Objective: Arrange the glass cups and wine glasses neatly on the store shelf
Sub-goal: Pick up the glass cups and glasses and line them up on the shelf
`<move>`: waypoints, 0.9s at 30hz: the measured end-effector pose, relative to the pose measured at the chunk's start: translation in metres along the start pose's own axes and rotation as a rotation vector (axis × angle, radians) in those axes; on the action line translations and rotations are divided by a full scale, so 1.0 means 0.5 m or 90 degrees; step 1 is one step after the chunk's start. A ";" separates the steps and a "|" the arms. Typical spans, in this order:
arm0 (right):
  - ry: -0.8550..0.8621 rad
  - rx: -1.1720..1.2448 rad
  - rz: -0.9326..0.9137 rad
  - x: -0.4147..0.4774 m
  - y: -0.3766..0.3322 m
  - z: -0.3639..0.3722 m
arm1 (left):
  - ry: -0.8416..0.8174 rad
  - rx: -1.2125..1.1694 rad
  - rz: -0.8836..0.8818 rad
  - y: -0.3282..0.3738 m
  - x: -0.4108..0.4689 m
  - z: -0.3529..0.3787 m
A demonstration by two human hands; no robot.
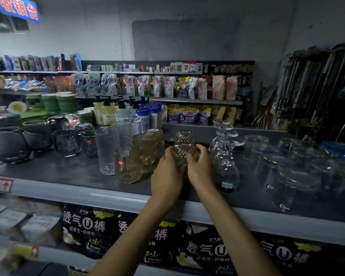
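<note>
At the shelf (68,172), patterned cup (182,154) held between left hand (166,177) and right hand (200,167).

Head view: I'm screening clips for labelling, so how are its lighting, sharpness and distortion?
Head view: dim throughout, no strong glare; left hand and right hand gripping the patterned glass cup are fairly sharp; clear glasses at right and boxes at lower left are blurred; the shelf edge slants with wide-angle stretch.

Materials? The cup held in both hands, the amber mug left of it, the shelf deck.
The held cup looks like clear pressed glass, faintly amber: see-through, diamond relief. The amber mug: tinted glossy glass, ribbed, transparent. The shelf deck: dark matte surface, possibly painted metal or laminate; cannot tell which.
</note>
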State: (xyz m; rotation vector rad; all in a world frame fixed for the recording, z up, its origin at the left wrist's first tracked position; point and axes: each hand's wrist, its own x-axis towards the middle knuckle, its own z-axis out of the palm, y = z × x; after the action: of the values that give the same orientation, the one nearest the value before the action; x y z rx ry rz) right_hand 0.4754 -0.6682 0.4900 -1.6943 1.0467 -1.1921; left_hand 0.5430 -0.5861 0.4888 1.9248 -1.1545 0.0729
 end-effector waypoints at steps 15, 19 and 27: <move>0.079 0.018 0.016 0.019 0.015 0.051 | -0.027 -0.172 -0.060 -0.042 0.069 0.030; 0.085 0.040 0.015 0.015 0.015 0.049 | -0.028 -0.235 -0.094 -0.043 0.071 0.028; 0.072 0.040 0.023 0.023 0.026 0.052 | -0.031 -0.248 -0.145 -0.047 0.085 0.037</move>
State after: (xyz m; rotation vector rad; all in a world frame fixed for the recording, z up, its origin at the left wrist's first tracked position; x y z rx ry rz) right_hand 0.5006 -0.6797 0.4756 -1.5680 1.0918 -1.2962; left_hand 0.5782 -0.6238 0.4810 1.6991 -0.8952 -0.3030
